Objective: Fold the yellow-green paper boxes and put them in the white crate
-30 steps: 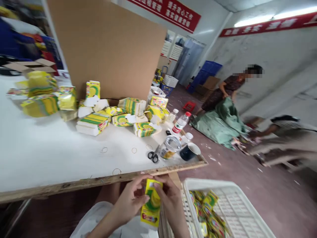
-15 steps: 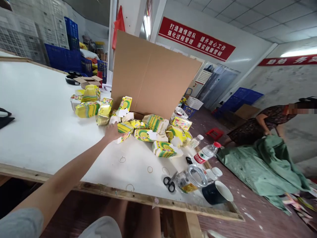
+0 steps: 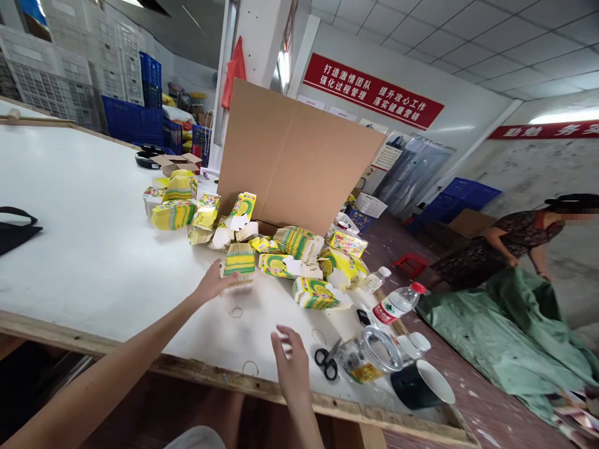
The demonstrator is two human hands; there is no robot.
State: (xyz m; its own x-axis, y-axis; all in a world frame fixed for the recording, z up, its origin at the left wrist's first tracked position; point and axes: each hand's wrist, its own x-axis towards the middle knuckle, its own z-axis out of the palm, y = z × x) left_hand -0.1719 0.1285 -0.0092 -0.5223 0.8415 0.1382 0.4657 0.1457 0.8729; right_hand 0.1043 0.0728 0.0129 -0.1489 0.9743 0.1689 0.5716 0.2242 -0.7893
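My left hand [image 3: 213,285] reaches across the white table [image 3: 93,249] and grips a stack of flat yellow-green cartons [image 3: 239,260], tilted up off the surface. My right hand [image 3: 291,362] hovers near the table's front edge with its fingers spread and nothing in them. A rubber band [image 3: 235,311] lies just below the stack. More yellow-green carton bundles [image 3: 299,255] are heaped in front of a large upright cardboard sheet [image 3: 294,162].
Scissors [image 3: 325,363], a glass jar [image 3: 367,355], a dark mug [image 3: 421,383] and a water bottle [image 3: 395,304] sit at the table's right front corner. A person [image 3: 510,243] handles a green tarp [image 3: 505,337] on the floor at right. Blue crates [image 3: 131,118] stand behind.
My left hand has pulled a carton stack out of the heap toward me. My right hand has come up into view over the front edge. One second ago both hands held a single carton below the table.
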